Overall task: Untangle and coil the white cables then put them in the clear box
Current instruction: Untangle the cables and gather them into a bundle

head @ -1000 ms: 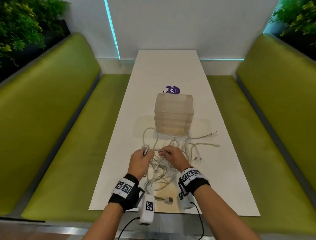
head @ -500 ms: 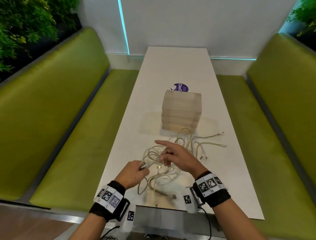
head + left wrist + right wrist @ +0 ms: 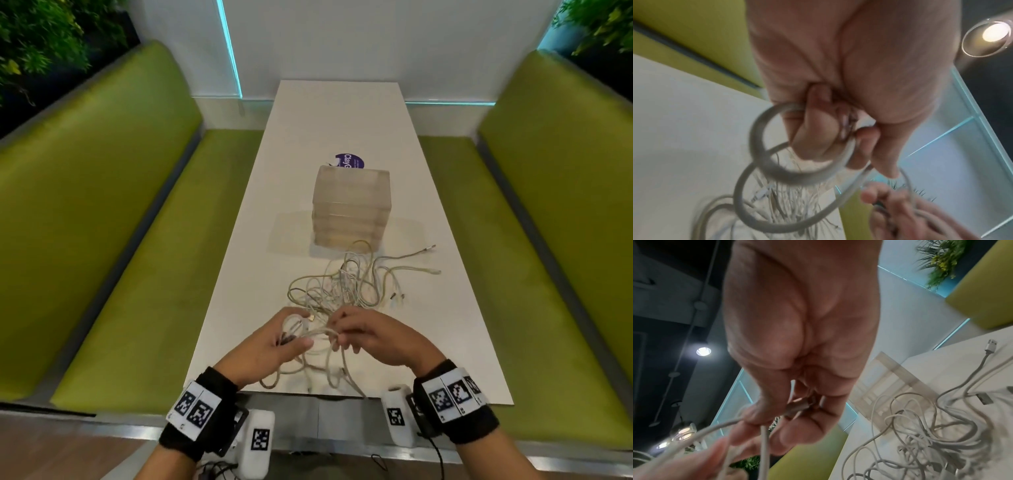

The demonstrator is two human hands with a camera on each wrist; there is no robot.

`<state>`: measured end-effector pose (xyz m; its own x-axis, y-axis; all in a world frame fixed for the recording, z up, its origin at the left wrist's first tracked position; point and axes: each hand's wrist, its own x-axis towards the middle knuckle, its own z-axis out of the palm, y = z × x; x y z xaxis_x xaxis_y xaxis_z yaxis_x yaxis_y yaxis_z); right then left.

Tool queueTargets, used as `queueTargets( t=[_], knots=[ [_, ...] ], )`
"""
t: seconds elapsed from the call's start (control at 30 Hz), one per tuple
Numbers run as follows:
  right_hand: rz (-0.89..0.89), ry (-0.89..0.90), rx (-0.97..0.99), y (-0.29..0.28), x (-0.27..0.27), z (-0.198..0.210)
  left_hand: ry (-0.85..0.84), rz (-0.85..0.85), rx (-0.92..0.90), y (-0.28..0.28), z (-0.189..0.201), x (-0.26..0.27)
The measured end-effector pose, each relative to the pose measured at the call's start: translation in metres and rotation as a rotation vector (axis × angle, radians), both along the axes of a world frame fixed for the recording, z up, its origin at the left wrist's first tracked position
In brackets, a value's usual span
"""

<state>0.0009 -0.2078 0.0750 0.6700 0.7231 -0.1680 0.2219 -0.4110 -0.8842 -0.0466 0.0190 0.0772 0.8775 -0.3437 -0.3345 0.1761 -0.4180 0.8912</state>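
Note:
A tangle of white cables (image 3: 346,284) lies on the white table (image 3: 342,130), just in front of the clear box (image 3: 351,205). Near the table's front edge my left hand (image 3: 287,337) grips small loops of a white cable (image 3: 777,159) with curled fingers. My right hand (image 3: 346,337) pinches a strand of the same cable (image 3: 764,446) close beside the left. Loose strands hang from both hands down to the table and run back into the tangle (image 3: 920,434). Several plug ends (image 3: 430,247) stick out to the right.
A purple round sticker (image 3: 349,160) lies behind the box. The clear box's flat lid (image 3: 291,233) lies beneath and beside it. Green benches (image 3: 120,240) flank the table on both sides (image 3: 548,240). A white wall closes off the far end.
Both hands have drawn back toward the table's front edge and come together. The right hand, earlier raised over the tangle with a finger out, now pinches a strand beside the left.

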Motion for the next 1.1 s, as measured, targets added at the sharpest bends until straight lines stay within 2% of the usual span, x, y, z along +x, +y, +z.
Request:
queueTargets(
  t=[0.07,0.17,0.27,0.33,0.43,0.57,0.7,0.8,0.87,0.97,1.03,1.1],
  knots=[
    [0.049,-0.011,0.04,-0.004,-0.012,-0.001,0.017,-0.112,0.09,0.0,-0.002,-0.002],
    [0.022,-0.117,0.125,0.0,-0.024,0.0,0.063,-0.304,0.172,-0.003,-0.006,-0.009],
    [0.04,-0.086,0.169,0.009,-0.031,-0.003,0.039,-0.391,0.195,-0.012,-0.003,-0.014],
    [-0.002,-0.098,0.159,0.014,-0.034,-0.006,0.016,-0.4,0.143,-0.016,-0.003,-0.014],
    [-0.138,-0.124,0.152,0.017,-0.037,-0.007,-0.003,-0.284,0.017,-0.014,-0.003,-0.015],
    [-0.204,-0.161,0.193,0.015,-0.041,-0.007,0.059,-0.09,-0.072,-0.005,-0.006,-0.016],
    [-0.266,-0.154,0.214,0.009,-0.041,-0.008,0.1,0.071,-0.328,0.006,-0.007,-0.021],
    [-0.277,-0.082,0.199,0.004,-0.042,-0.011,0.018,0.242,-0.319,0.015,-0.01,-0.02],
    [-0.194,-0.077,0.102,0.002,-0.044,-0.017,-0.106,0.375,-0.241,0.022,-0.008,-0.016],
    [0.048,-0.155,-0.154,0.011,-0.053,-0.042,-0.239,0.525,-0.335,0.027,0.001,-0.013],
    [0.136,-0.196,-0.284,0.022,-0.062,-0.061,-0.236,0.551,-0.443,0.022,0.007,-0.012],
    [0.144,-0.208,-0.329,0.032,-0.068,-0.074,-0.212,0.508,-0.51,0.012,0.009,-0.014]
  ],
)
